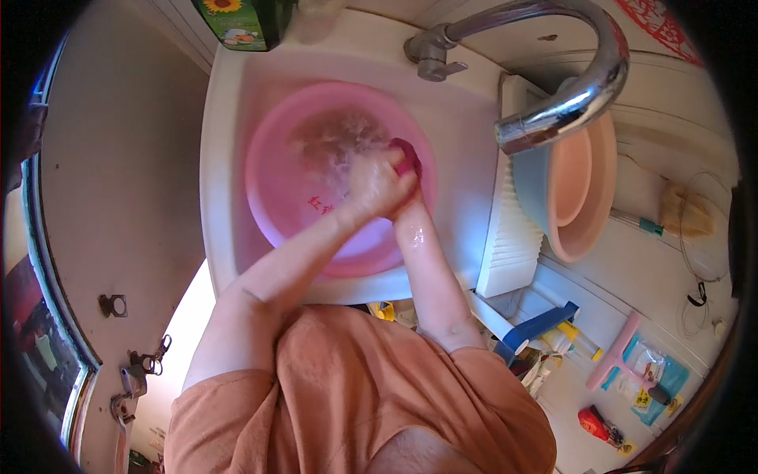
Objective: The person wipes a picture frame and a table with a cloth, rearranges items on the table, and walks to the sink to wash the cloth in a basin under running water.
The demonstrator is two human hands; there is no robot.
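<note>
A pink basin (288, 249) with water in it stands in a white sink (466, 182). Over the right side of the basin, my left hand (375, 183) and my right hand (407, 204) are pressed together around a dark pink cloth (406, 150). The fingers of both hands are closed on it, and part of the cloth sticks out at the top between them. The water beside the hands is churned and splashing. Both forearms look wet near the wrists. Red characters show on the basin's floor, just left of the wrists.
A chrome faucet (588, 95) arches over the sink's right side. Nested basins (596, 189) stand beside a ribbed white board (505, 237). A green bottle (241, 24) is at the back left. A pink squeegee (620, 351) and packets are at the lower right.
</note>
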